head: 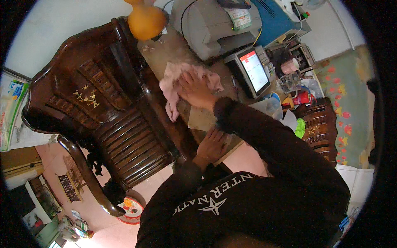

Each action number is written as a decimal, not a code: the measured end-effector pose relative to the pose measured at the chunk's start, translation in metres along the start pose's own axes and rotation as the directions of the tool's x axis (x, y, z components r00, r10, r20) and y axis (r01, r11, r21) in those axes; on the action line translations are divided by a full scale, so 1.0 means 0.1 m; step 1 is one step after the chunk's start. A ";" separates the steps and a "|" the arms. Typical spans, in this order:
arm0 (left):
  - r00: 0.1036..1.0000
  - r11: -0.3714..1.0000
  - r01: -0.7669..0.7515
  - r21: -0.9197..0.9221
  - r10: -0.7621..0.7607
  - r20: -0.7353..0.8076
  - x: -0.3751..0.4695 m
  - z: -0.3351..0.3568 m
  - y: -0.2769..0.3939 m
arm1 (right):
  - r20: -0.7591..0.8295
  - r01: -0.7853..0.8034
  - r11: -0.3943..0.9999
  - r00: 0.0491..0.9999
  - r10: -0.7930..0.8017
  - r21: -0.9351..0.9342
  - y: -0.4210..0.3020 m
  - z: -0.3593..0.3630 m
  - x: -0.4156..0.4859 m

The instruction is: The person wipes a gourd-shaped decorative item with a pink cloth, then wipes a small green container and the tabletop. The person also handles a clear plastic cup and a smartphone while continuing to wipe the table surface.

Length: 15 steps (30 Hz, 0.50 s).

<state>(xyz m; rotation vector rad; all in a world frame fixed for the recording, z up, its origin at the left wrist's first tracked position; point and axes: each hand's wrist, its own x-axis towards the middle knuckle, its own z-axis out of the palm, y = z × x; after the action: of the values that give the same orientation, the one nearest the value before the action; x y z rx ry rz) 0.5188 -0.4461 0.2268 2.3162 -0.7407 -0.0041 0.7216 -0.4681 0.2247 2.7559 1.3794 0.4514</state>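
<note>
My right hand (198,89) lies palm down on a crumpled pink cloth (170,76), pressing it to the brown tabletop (161,54). One end of the cloth hangs toward the dark wooden table edge. Closer to my body, my left hand (212,145) rests flat near the table's front edge and holds nothing. Between the two hands a paler rectangular patch (200,119) shows on the surface; whether it is a sheet or part of the top, I cannot tell. To the right of the cloth stands a device with a lit touchscreen (254,73), and a pen (234,82) lies beside it.
A grey CRT television housing (201,31) and a blue vented metal case (269,18) stand behind. An orange gourd-shaped object (147,21) is at back left. A clear pitcher (288,82), pink mug (290,65) and plastic tub (269,107) crowd the right. A carved wooden bench (133,145) adjoins the table.
</note>
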 end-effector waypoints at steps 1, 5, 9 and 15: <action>0.994 0.998 -0.032 -0.046 0.027 -0.103 0.00 -0.02 0.01 | -0.061 0.077 0.990 0.995 -0.085 -0.120 0.07 0.09 0.20; 0.995 0.999 0.004 -0.045 -0.009 -0.101 0.02 -0.12 0.04 | 0.064 -0.287 0.943 0.958 0.281 0.166 0.33 0.40 1.19; 0.998 0.999 0.023 0.040 -0.021 -0.061 0.05 -0.14 0.05 | 0.260 -0.554 0.772 0.831 0.491 0.313 0.38 0.43 1.50; 0.989 0.999 -0.034 0.008 0.035 -0.144 0.03 -0.06 0.04 | 0.038 -0.174 0.957 0.985 0.170 0.230 0.14 0.14 0.52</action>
<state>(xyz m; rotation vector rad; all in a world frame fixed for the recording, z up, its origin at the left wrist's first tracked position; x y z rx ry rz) 0.5207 -0.4461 0.2346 2.2806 -0.7083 0.1792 0.7660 -0.4347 0.2258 3.0763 1.2693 0.2841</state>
